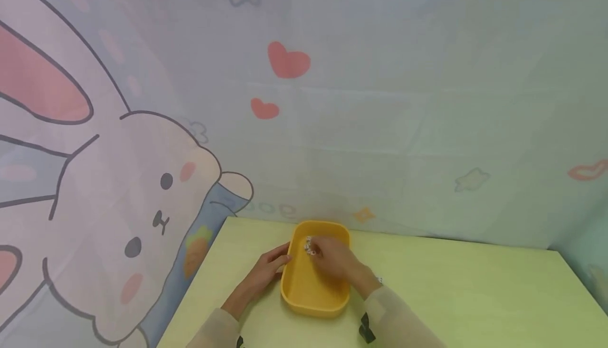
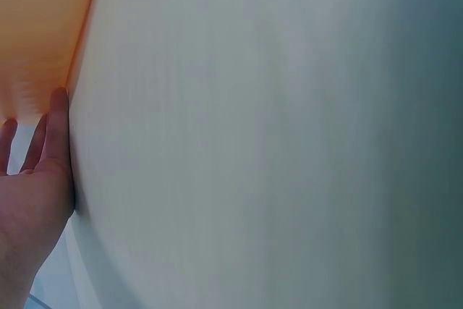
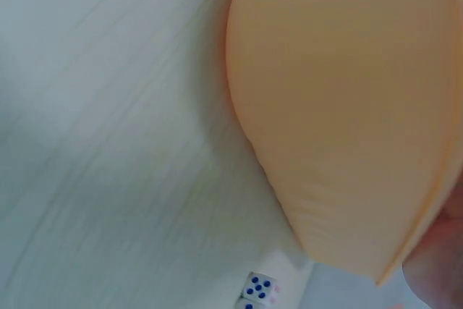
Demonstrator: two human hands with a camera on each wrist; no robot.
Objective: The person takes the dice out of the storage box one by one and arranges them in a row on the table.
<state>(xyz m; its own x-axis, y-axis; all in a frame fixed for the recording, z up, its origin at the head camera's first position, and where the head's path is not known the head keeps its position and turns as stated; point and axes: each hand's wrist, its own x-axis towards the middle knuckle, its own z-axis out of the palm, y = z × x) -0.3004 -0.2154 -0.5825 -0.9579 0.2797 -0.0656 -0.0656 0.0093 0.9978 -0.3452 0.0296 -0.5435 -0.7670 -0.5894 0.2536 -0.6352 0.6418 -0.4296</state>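
The left hand [image 1: 271,267] lay along the outer left side of a yellow tray [image 1: 315,310], its forearm slanting inward from a pale sleeve [image 1: 216,331]. From the left wrist view I saw its fingers fairly straight and loosely spread, their tips touching the tray's wall, with the edge of the hand down against the pale green tabletop [image 1: 475,290]. The tray sat between the two arms, with the right hand [image 1: 334,257] over its inside

That right hand reached across from the right, over the tray's side, wrist bent, fingers curled downward and narrow. A small cluster of white dice [image 1: 309,245] showed at its fingertips, on the side toward the left hand; whether the fingers gripped them or merely touched them I could not tell. Just beyond the right wrist, outside the tray, more dice [image 3: 259,289] with dark blue pips lay on the tabletop. Ahead of both hands hung a printed backdrop [image 1: 380,142], its big rabbit [image 1: 142,200] to the left of the left hand
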